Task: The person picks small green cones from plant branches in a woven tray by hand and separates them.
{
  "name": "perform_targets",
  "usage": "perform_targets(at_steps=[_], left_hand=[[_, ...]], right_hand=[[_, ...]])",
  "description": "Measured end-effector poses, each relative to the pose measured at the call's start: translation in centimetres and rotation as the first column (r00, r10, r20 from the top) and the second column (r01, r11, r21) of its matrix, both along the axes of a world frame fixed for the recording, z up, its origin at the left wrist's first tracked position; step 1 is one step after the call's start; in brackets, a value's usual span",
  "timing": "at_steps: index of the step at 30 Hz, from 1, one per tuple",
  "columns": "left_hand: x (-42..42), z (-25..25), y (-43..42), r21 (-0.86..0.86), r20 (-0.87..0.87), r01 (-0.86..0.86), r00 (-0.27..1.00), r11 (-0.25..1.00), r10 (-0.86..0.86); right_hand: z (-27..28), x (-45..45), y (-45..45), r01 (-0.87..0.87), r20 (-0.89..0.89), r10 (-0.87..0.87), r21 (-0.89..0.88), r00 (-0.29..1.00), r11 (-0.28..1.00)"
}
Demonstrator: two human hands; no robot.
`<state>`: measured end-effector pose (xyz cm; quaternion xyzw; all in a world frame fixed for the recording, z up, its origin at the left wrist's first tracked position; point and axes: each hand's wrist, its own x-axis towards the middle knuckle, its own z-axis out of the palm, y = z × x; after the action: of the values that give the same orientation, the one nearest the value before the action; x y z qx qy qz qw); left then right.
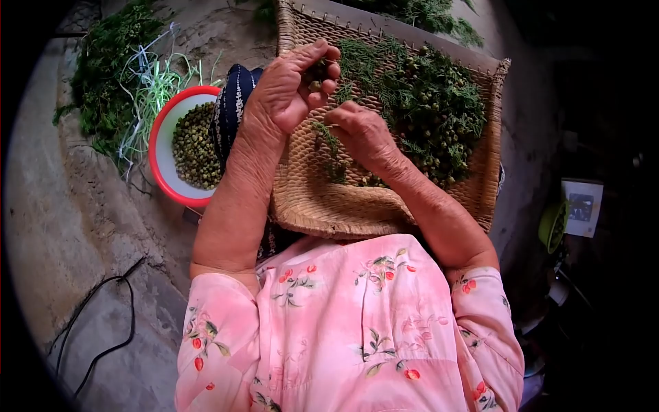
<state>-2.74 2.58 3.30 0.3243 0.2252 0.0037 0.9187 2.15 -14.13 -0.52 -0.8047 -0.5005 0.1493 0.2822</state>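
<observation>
My left hand (281,89) is cupped palm up above the left side of a woven basket tray (322,207), its fingers curled around several small round seed cones (316,77). Just below and to the right, my right hand (365,136) pinches a thin green conifer sprig (329,141) that hangs over the weave. Heaped in the tray's right half are leafy cone-bearing sprigs (439,103). Left of my forearm stands a white bowl with a red rim (156,147), partly filled with loose green-brown seed cones (194,147).
Green branches (113,69) lie on the concrete floor at upper left, beside a tangle of pale plastic strips (147,96). A black cable (103,281) loops at lower left. Dark patterned cloth (235,96) overlaps the bowl's edge. Far right, a green container (551,226) stands near a white box (583,199).
</observation>
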Motion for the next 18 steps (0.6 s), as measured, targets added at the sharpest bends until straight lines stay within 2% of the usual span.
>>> perform_targets(at_steps=[3, 6, 8, 12, 15, 16, 18], left_hand=[[0.0, 0.1, -0.1, 0.026, -0.017, -0.006, 1.000, 1.000, 0.007], [-0.2, 0.1, -0.1, 0.038, -0.016, 0.004, 1.000, 0.999, -0.003], [-0.1, 0.1, -0.2, 0.056, -0.019, 0.004, 1.000, 0.998, -0.003], [0.0, 0.2, -0.3, 0.095, -0.048, 0.001, 0.999, 0.995, 0.003], [0.0, 0.1, -0.6, 0.164, -0.033, 0.015, 0.999, 0.986, -0.010], [0.0, 0.1, -0.7, 0.205, -0.031, 0.027, 0.999, 0.978, -0.021], [0.0, 0.0, -0.8, 0.241, -0.038, 0.057, 0.998, 0.969, -0.049]], right_hand=[[-1.3, -1.1, 0.2, -0.159, 0.015, 0.158, 0.030, 0.987, 0.987], [-1.8, -1.3, 0.5, -0.193, 0.080, 0.196, -0.046, 0.977, 0.980], [-2.2, -1.2, 0.4, -0.199, 0.090, 0.201, -0.033, 0.975, 0.979], [-1.5, -0.7, 0.0, -0.174, 0.010, 0.175, -0.030, 0.985, 0.984], [0.9, 1.0, 0.4, 0.107, -0.028, -0.104, 0.139, 0.994, 0.984], [1.8, 1.6, 0.5, 0.172, -0.041, -0.167, 0.286, 0.985, 0.943], [3.3, 2.2, 0.7, 0.276, -0.050, -0.282, 0.416, 0.958, 0.866]])
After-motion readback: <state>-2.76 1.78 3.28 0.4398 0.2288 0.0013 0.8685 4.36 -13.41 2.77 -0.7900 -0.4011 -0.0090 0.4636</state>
